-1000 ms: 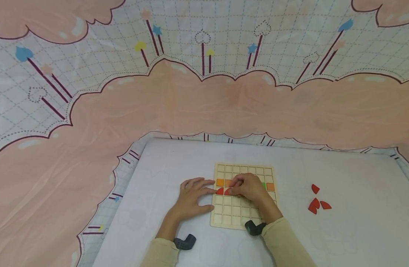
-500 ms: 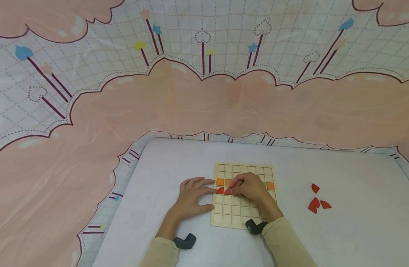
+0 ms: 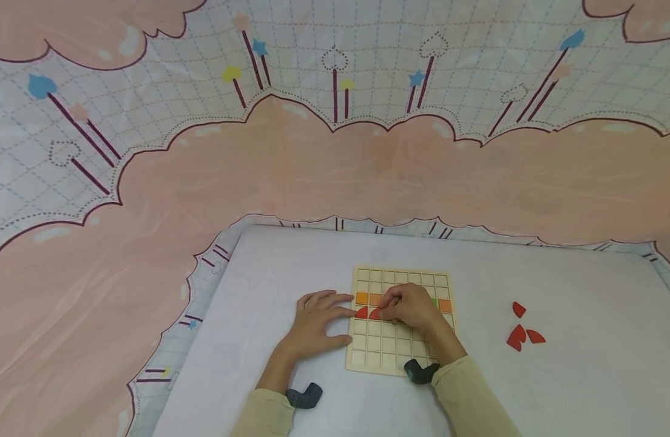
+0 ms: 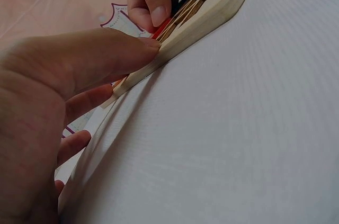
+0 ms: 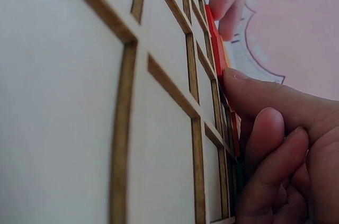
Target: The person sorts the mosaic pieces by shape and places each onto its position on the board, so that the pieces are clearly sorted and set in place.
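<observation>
A pale wooden grid board [image 3: 373,359] lies on the white table. Along its left edge rests my left hand [image 3: 315,325], fingers spread and fingertips touching the rim; one fingertip reaches a red quarter-round piece [image 3: 362,313] in a left-column cell. My right hand [image 3: 414,311] is over the board and pinches a second red quarter-round piece [image 3: 374,314] at the neighbouring cell. In the right wrist view the thumb [image 5: 238,78] touches that red piece, with the other fingers curled below. The row above holds orange squares [image 3: 362,298] and a green piece [image 3: 434,302], partly hidden by the right hand.
Several loose red pieces [image 3: 516,335] lie on the table [image 3: 586,364] right of the board. An orange square [image 3: 445,306] sits at the board's right side. Dark wrist devices [image 3: 304,396] are on both wrists. A patterned pink-and-white cloth [image 3: 313,176] hangs behind the table.
The hands and pieces keep their places on the board. The whole head view has shifted very slightly.
</observation>
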A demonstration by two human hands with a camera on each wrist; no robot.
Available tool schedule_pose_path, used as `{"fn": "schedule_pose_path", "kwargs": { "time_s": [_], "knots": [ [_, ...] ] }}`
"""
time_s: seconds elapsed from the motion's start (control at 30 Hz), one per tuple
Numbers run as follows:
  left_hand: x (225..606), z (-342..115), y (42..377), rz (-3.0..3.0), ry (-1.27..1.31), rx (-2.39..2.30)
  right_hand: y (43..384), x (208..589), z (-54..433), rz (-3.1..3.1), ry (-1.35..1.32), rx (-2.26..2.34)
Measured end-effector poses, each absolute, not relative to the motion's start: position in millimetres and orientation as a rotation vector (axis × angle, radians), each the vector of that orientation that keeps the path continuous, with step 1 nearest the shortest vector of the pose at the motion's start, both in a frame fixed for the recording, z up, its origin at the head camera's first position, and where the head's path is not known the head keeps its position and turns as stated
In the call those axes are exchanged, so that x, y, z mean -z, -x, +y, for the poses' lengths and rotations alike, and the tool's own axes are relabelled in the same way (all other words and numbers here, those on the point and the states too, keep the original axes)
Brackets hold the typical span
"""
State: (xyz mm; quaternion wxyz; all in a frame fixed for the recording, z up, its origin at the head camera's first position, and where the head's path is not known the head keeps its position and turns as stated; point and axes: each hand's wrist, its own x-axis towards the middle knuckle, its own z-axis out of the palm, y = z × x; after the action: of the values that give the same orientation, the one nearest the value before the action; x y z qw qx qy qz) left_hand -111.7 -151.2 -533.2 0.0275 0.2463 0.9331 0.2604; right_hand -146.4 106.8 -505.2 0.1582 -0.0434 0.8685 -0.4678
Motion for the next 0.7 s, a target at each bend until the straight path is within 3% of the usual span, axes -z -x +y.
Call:
{"fn": "schedule_pose_path", "kwargs": {
  "time_s": [0.7],
  "knots": [
    [533, -149, 110, 2.902, -0.738, -0.806, 127, 492, 155, 2.536, 0.092, 1.382]
  ]
}}
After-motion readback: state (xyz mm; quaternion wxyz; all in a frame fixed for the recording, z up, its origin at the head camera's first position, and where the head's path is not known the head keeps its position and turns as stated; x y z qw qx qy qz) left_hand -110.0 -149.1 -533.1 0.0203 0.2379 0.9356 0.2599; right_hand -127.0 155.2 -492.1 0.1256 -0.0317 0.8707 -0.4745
